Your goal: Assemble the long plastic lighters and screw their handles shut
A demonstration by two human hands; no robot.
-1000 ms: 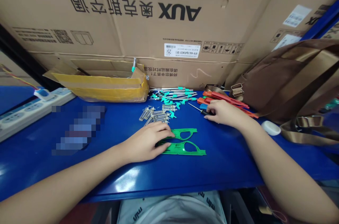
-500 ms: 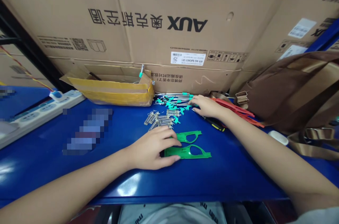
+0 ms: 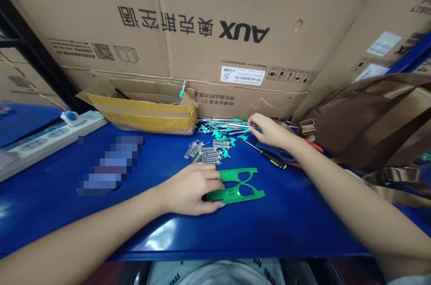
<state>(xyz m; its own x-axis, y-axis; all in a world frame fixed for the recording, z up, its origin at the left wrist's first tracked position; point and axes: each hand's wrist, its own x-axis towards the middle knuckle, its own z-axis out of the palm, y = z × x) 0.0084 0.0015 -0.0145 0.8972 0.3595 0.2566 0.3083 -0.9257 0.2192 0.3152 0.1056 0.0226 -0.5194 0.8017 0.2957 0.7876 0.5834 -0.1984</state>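
Reaching farther back, the right hand [image 3: 267, 131] now touches the teal-tipped rods [image 3: 225, 126] behind the two green frames [image 3: 243, 190]; whether it grips one is unclear. Left hand [image 3: 191, 188], half-curled, clamps the frames' left ends. One screwdriver [image 3: 271, 155] lies behind-right of them.

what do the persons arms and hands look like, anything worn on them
Both forearms are bare, with no sleeves over them. A pale edge at the top of the right arm may be a short sleeve. The left hand and right hand wear no gloves, and no ring, watch or bracelet shows.
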